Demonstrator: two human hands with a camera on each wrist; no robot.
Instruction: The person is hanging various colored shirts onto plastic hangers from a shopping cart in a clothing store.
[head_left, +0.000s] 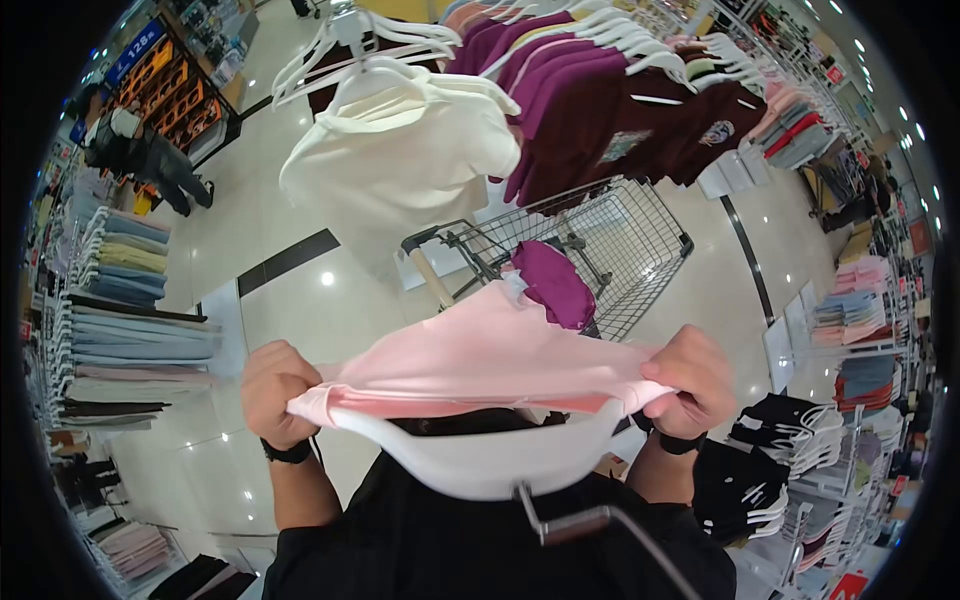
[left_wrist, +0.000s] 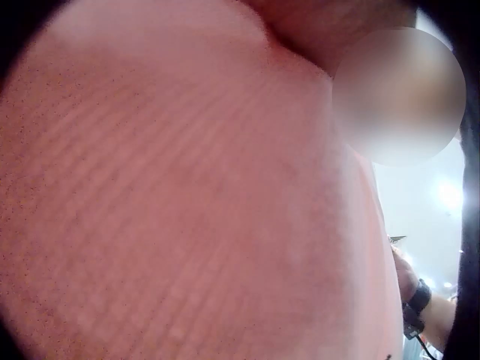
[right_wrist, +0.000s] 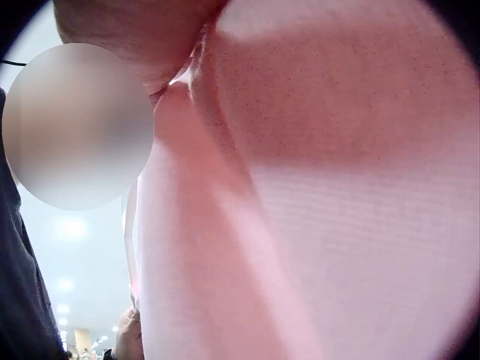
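A pink garment [head_left: 500, 345] is stretched between both hands, with a white hanger [head_left: 470, 460] inside its opening, hook toward the person's body. My left hand [head_left: 280, 392] grips the garment's edge at one end of the hanger. At the other end my right hand [head_left: 692, 380] pinches the edge between thumb and fingers. Pink fabric [left_wrist: 187, 195] fills most of the left wrist view, with part of the left hand [left_wrist: 337, 26] at the top. The right wrist view shows the fabric [right_wrist: 315, 225] close up below the right hand [right_wrist: 139, 37].
Beyond the garment stands a wire cart [head_left: 640, 240] with a purple garment [head_left: 555, 285] at its near end. White tops [head_left: 400, 150] and maroon tops [head_left: 640, 130] hang on a rack ahead. Clothes racks line both sides. A person [head_left: 150, 150] stands at far left.
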